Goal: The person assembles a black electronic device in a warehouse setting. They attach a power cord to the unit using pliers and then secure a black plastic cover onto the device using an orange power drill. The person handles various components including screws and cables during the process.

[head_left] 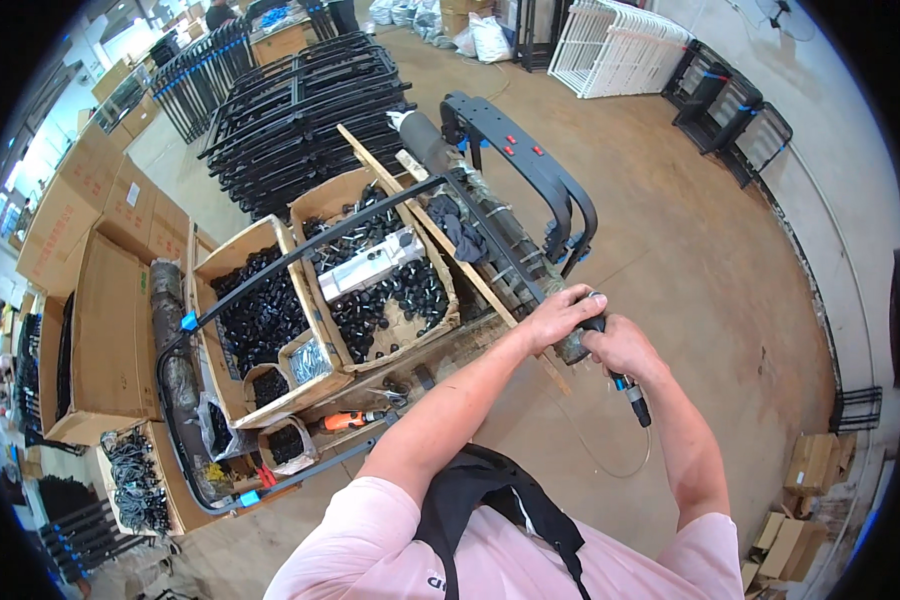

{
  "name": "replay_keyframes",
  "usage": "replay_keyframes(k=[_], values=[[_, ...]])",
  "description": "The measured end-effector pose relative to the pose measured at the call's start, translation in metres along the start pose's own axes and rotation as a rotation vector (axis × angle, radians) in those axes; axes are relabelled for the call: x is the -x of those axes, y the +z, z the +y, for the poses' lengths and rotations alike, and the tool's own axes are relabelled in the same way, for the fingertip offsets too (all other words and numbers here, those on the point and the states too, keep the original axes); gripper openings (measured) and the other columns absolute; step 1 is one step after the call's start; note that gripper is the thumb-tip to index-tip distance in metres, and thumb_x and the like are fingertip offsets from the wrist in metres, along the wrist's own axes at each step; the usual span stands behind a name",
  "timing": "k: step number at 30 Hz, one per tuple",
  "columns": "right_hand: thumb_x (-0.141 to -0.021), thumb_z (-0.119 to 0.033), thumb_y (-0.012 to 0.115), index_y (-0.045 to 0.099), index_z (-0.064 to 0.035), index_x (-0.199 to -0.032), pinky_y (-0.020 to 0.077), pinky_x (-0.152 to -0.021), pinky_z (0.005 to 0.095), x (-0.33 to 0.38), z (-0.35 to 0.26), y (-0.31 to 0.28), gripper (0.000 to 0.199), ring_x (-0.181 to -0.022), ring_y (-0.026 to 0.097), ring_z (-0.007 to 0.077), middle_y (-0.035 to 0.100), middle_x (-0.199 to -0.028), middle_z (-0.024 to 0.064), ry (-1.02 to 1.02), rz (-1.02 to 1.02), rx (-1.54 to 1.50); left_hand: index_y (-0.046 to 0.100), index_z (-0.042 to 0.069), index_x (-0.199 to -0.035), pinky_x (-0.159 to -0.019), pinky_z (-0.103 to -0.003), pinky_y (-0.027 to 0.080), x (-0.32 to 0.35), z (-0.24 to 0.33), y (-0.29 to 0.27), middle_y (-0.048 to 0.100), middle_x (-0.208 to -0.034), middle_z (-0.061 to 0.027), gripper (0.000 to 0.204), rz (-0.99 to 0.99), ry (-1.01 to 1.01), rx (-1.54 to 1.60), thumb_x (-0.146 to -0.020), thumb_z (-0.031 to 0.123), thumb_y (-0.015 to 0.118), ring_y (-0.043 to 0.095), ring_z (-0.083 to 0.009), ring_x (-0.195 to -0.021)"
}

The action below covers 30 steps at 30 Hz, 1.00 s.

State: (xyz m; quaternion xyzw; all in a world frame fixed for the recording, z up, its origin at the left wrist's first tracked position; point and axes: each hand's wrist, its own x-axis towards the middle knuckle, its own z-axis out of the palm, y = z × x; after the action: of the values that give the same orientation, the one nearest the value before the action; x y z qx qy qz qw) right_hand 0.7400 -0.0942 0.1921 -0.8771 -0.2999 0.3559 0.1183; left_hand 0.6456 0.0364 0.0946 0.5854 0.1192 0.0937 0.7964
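Observation:
My right hand [625,347] is closed around a slim dark power screwdriver [627,388] with a blue band, its thin cord looping down from the rear end. Against it, my left hand [562,316] is closed at the end of a black tubular metal frame [370,212], with a black rounded piece at its fingertips. The frame lies across the cardboard boxes and the worn padded bars. The screwdriver's tip is hidden between my hands. Just beyond them, a black curved frame part with red pieces [515,140] rests across the padded bar [500,225].
Open boxes of black knob-like parts [255,310] and screws [308,362] stand left of my arms, beside an orange power tool [345,420]. Stacked black frames [305,115] fill the far left. White frames [620,50] lean by the far wall. Cardboard boxes [818,462] sit at lower right.

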Motion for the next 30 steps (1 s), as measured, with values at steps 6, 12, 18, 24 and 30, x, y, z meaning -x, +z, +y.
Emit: replay_keyframes(k=[6,12,18,24,30], values=[[-0.072,-0.025,0.071,0.071,0.001,-0.078,0.0487,-0.061,0.0376,-0.017,0.011,0.003,0.026,-0.067,0.065,0.0214,0.068,-0.072,0.0099,-0.066,-0.066,-0.065,0.067,0.002,-0.125,-0.091,-0.033,0.051,0.0,-0.008,-0.001,0.068,-0.111,-0.0051,0.052,-0.012,0.035,0.0,-0.106,0.05,0.064,0.061,-0.0157,-0.103],[-0.071,-0.021,0.073,0.073,0.0016,-0.084,0.051,-0.064,0.0364,-0.016,0.004,0.005,0.026,-0.07,0.066,0.0214,0.071,-0.078,0.0105,-0.071,-0.035,-0.144,0.068,0.002,-0.122,-0.087,-0.034,0.053,0.0,0.002,-0.009,0.069,-0.106,-0.0047,0.051,-0.076,0.079,-0.059,-0.106,0.051,0.063,0.062,-0.0151,-0.097],[-0.075,-0.015,0.072,0.072,0.0009,-0.084,0.0527,-0.065,0.0341,-0.017,0.003,0.008,0.019,-0.071,0.068,0.0199,0.072,-0.079,0.0103,-0.017,-0.019,-0.23,0.069,0.002,-0.115,-0.083,-0.033,0.054,-0.01,-0.001,-0.01,0.069,-0.1,-0.0034,0.047,-0.085,0.073,0.033,-0.105,0.049,0.066,0.062,-0.0128,-0.092],[-0.078,-0.014,0.072,0.071,0.0017,-0.091,0.0576,-0.067,0.0336,0.018,-0.059,-0.001,0.02,-0.074,0.07,0.0197,0.072,-0.082,0.01,0.014,0.135,-0.369,0.069,0.002,-0.103,-0.067,-0.034,0.053,-0.018,0.038,-0.021,0.066,-0.085,-0.0038,0.043,-0.082,0.164,0.067,-0.104,0.045,0.067,0.06,-0.0114,-0.077],[-0.086,-0.028,0.071,0.071,0.0051,-0.097,0.0577,-0.06,0.0371,-0.043,-0.15,-0.009,0.035,-0.065,0.072,0.0206,0.073,-0.079,0.0117,-0.091,0.121,-0.041,0.073,0.001,-0.103,-0.074,-0.032,0.053,-0.038,0.077,-0.117,0.069,-0.088,-0.0028,0.037,0.056,0.241,-0.049,-0.103,0.038,0.069,0.061,-0.0106,-0.083]])
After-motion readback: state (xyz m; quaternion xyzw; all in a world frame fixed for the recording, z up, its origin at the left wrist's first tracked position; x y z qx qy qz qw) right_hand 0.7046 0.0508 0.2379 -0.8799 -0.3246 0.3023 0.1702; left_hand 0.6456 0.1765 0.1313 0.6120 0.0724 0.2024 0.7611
